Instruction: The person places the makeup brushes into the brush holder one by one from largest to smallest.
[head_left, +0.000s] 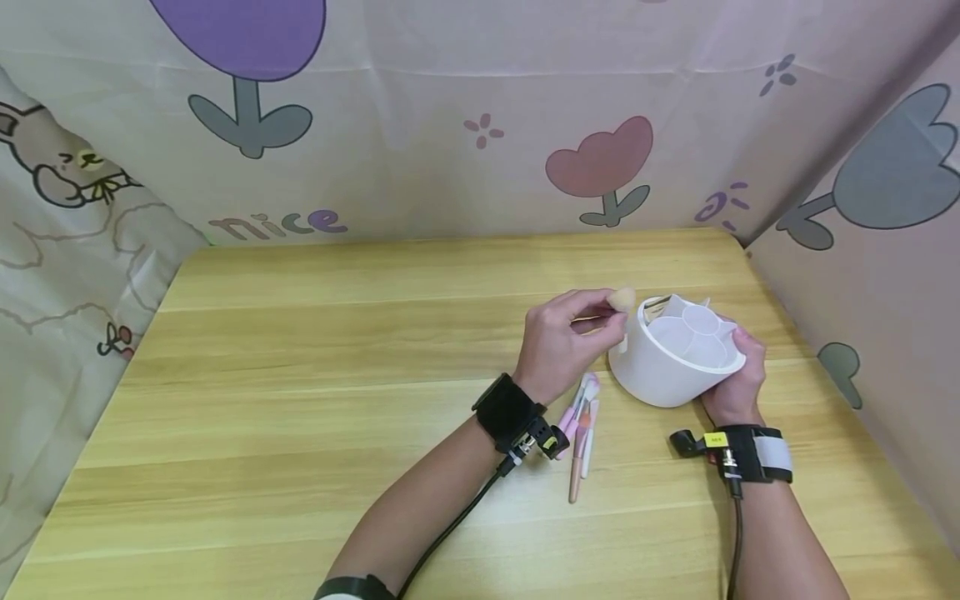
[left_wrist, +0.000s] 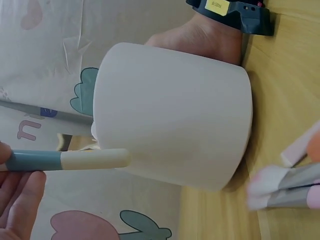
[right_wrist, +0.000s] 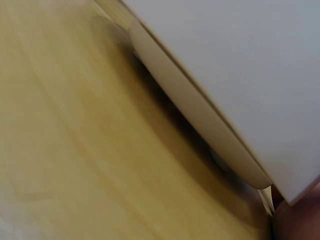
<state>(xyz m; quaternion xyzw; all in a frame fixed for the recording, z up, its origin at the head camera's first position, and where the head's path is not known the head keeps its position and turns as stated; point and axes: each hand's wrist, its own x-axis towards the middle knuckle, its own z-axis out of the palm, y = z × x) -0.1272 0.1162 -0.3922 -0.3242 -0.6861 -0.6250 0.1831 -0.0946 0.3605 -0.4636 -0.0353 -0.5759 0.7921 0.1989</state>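
My left hand point(head_left: 562, 337) pinches a makeup brush point(left_wrist: 65, 160) with a blue and cream handle. Pale bristles point(head_left: 621, 298) stand up above my fingers, and the handle points down beside the white brush holder point(head_left: 667, 371). That holder is a round tub with clear dividers point(head_left: 697, 329) inside its mouth. On its right side my right hand point(head_left: 738, 379) grips the wall and keeps it tilted. In the right wrist view, the holder's beige base point(right_wrist: 200, 110) leans over a dark shadow on the tabletop.
Several pink and white makeup brushes point(head_left: 577, 450) lie bunched on the wooden table point(head_left: 337, 375), just in front of the holder. A printed cloth point(head_left: 420, 125) hangs along the back and both sides. Black cables run from the wristbands along both forearms.
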